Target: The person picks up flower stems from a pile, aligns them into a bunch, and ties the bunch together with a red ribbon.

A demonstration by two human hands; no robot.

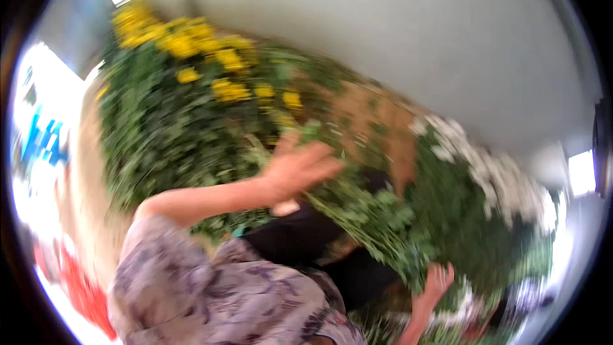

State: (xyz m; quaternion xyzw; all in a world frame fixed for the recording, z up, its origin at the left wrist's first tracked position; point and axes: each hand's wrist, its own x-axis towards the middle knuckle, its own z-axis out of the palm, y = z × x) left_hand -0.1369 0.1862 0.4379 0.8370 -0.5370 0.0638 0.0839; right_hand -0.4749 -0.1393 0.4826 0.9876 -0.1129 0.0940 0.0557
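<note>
My left hand (299, 167) is blurred, with its fingers apart, above green leaves and stems near the middle of the view. A long bundle of leafy green stems (368, 230) runs from below this hand, across my dark-trousered lap (297, 235), to the lower right. There my right hand (435, 280) has its fingers curled at the bundle's end and seems to grip it; blur hides the exact hold. Beyond my left arm lies a large heap of yellow flowers (230, 60) with dense dark green foliage (167, 124).
White flowers (498, 177) on green stems are piled at the right. A pale grey wall (383, 24) rises behind the flowers. Brown ground or sheeting (378, 115) shows between the heaps. Something red (84, 287) and something blue (45, 139) are blurred at the left rim.
</note>
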